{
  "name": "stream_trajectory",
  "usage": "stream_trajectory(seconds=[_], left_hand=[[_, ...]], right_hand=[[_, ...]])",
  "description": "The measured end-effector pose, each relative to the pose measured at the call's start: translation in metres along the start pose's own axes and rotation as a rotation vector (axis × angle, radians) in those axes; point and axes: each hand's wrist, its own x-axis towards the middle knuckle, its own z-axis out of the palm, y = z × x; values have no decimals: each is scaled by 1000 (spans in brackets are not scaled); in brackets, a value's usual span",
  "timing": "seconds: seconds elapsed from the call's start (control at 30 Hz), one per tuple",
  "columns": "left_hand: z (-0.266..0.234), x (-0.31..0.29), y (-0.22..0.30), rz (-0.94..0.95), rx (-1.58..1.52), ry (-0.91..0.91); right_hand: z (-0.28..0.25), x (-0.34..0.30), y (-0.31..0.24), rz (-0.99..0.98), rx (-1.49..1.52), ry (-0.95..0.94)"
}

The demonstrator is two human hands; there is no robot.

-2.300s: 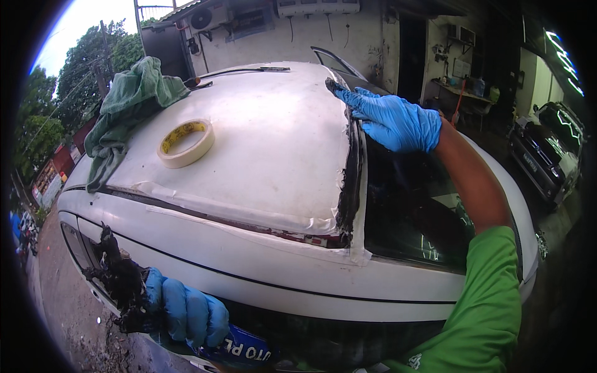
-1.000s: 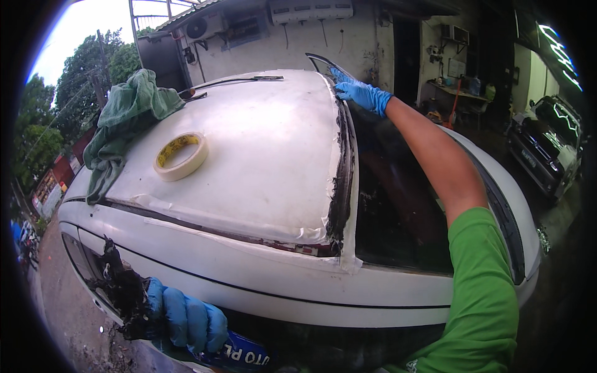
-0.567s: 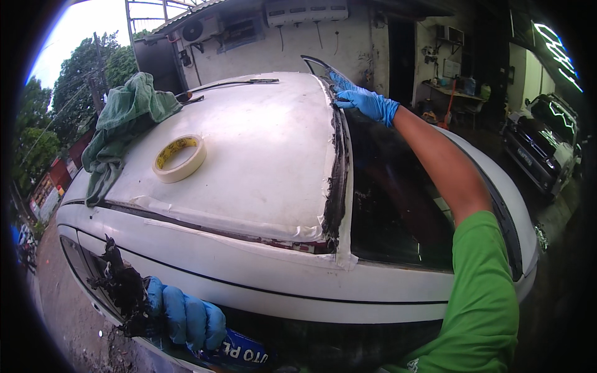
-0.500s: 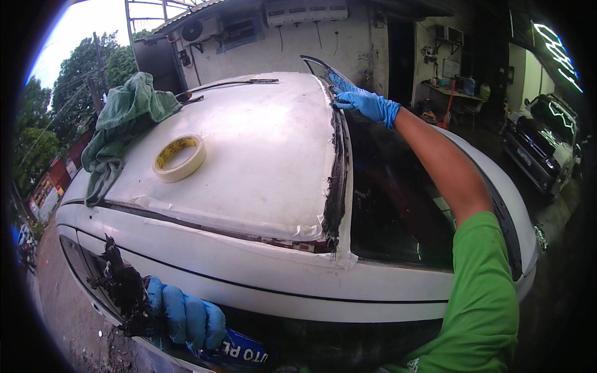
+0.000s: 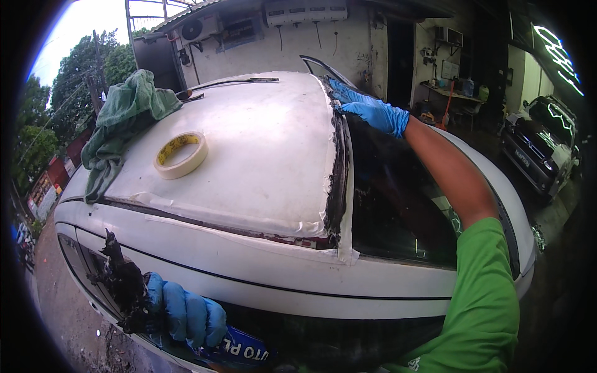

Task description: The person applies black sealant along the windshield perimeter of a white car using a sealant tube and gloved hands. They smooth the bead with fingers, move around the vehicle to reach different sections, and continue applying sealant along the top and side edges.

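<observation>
At the lower left, my left hand (image 5: 186, 314), in a blue glove, is closed around a blue printed pack (image 5: 239, 348). A thick clump of black sealant (image 5: 127, 283) sticks out of its end and smears the glove. My right hand (image 5: 373, 113), also gloved in blue, reaches to the far end of the white car roof (image 5: 261, 155). Its fingers are stretched out flat on the roof's right edge, where a rough black sealant strip (image 5: 337, 174) runs beside the dark windshield (image 5: 398, 199). The fingertips carry black smears.
A masking tape roll (image 5: 180, 155) lies on the roof, and a green cloth (image 5: 124, 115) hangs over its far left corner. Masking tape (image 5: 345, 239) borders the seam. Beyond stand a wall with air-conditioning units (image 5: 305, 12), a workbench (image 5: 457, 93) and a dark car (image 5: 541, 143).
My right hand has slid slightly nearer along the roof edge, its fingers still on the strip. My left hand keeps its hold on the blue pack, almost unmoved.
</observation>
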Motion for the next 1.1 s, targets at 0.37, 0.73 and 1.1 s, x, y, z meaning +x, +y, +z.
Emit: stream_trajectory(seconds=[0.37,0.73,1.1], left_hand=[[-1,-3,0,8,0,2],[-1,2,-7,71,44,-31],[4,-2,-8,99,-47,62]], right_hand=[[8,-11,3,-120,-6,-11],[13,-22,-15,-115,134,-39],[-2,-37,-47,-167,95,29]])
